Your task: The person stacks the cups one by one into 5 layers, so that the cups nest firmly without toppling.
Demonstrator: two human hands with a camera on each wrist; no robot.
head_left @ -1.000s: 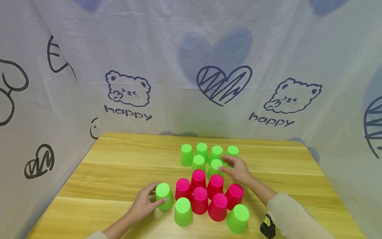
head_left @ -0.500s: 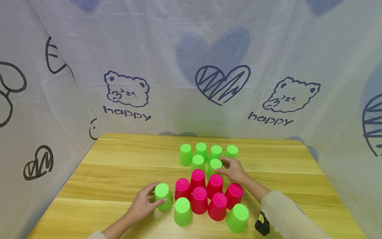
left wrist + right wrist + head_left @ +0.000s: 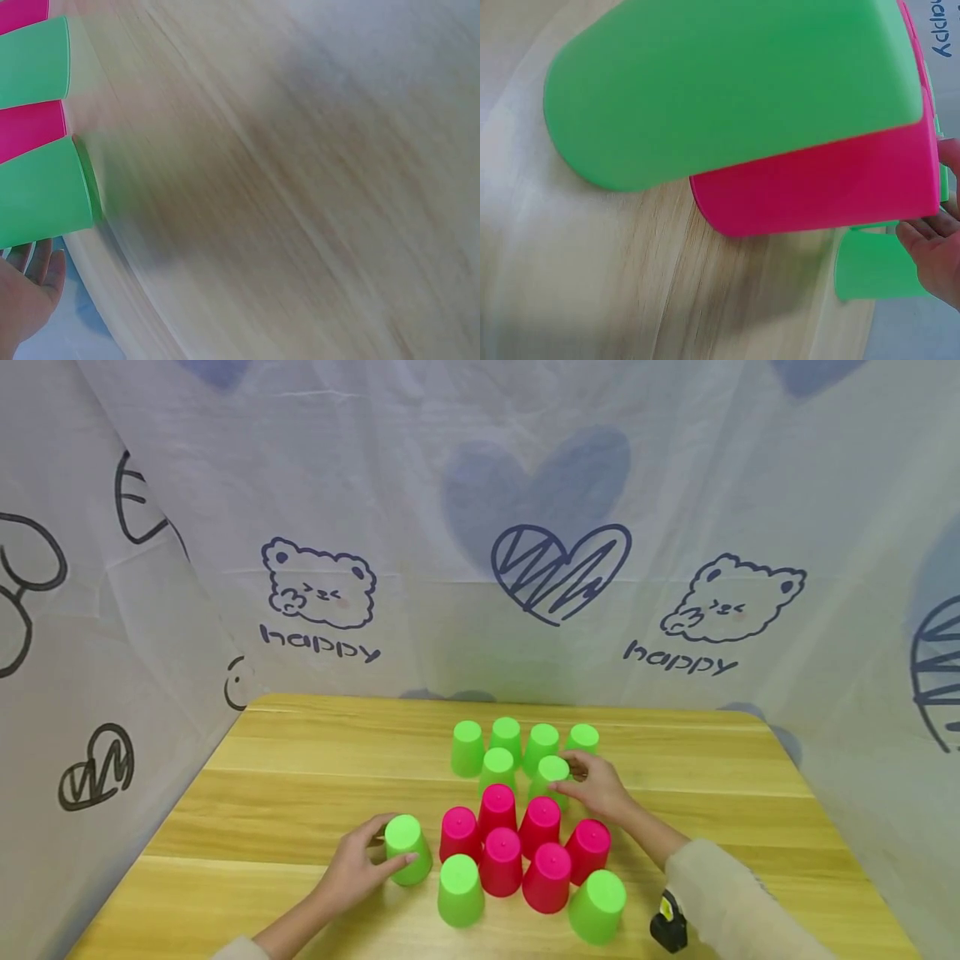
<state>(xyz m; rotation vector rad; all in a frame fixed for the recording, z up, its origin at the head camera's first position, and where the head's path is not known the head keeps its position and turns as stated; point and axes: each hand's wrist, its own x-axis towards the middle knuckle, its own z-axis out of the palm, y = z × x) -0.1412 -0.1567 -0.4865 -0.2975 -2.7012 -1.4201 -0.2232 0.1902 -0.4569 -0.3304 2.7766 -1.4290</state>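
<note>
In the head view my left hand (image 3: 356, 864) holds an upside-down green cup (image 3: 406, 850), thumb in front and fingers round its far side. My right hand (image 3: 596, 787) grips another upturned green cup (image 3: 550, 783) behind the red group, the thumb on its near side. Between the hands several red cups (image 3: 501, 862) stand upside down, close together. The left wrist view has the left hand's fingers (image 3: 54, 274) against a green cup (image 3: 45, 191). In the right wrist view a red cup (image 3: 825, 187) partly hides what the right hand (image 3: 939, 251) holds.
Several green cups (image 3: 467, 749) line the back, with one more (image 3: 497, 770) before them. Two green cups (image 3: 461, 891) (image 3: 597, 907) stand at the front. A black object with a yellow mark (image 3: 668, 927) lies by the right sleeve (image 3: 723, 893). A printed cloth (image 3: 450, 635) hangs behind the table (image 3: 300, 760).
The green cup in my right hand has shifted a little to the right, apart from its neighbour. The left hand and its cup have moved slightly left and away.
</note>
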